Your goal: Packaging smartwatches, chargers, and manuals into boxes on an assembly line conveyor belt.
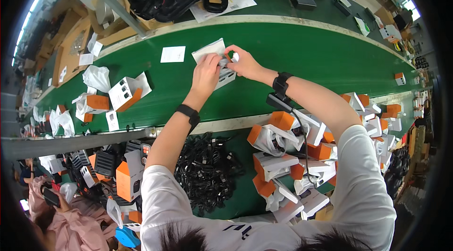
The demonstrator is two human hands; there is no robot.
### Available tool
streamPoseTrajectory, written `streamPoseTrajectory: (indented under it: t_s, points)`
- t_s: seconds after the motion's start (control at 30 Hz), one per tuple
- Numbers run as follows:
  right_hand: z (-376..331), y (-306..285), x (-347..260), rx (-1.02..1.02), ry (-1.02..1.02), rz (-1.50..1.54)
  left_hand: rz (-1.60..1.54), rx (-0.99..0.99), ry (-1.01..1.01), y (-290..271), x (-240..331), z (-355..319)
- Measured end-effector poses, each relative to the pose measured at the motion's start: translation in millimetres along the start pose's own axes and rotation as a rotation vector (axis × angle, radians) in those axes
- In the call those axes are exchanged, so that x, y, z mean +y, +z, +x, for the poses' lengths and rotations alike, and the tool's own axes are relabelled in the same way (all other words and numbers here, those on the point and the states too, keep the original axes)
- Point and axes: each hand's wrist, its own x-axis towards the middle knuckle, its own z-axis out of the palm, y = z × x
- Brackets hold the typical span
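Note:
A small white box (227, 80) with dark pictures on its side stands on the green conveyor belt, its white lid flap (210, 49) raised at the far side. My left hand (205, 75) is closed on the box, fingers bent over its top. At the box's right end, my right hand (246, 65) has thumb and forefinger curled together at the edge, by a bit of orange. What lies inside the box is hidden by my fingers. Left of the box, a white paper sheet (173, 54) lies flat on the belt.
An open white-and-orange box (126, 93) and plastic bags (96, 78) are on the belt to the left. Nearer me are a heap of black cables (207, 171) and several open boxes (278, 164). A metal bar (85, 140) crosses at left. Another person (71, 222) sits lower left.

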Motion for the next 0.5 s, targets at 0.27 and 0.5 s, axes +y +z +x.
streamPoseTrajectory:
  t_s: [0.27,0.5]
  points:
    - [-1.7,-8.0,24.0,-0.145,-0.285,-0.461,0.044,-0.031,0.252,-6.0,3.2,-14.7]
    - [-10.0,-20.5,23.0,-0.163,-0.317,-0.411,-0.195,0.035,-0.082,5.3,20.1,-43.3]
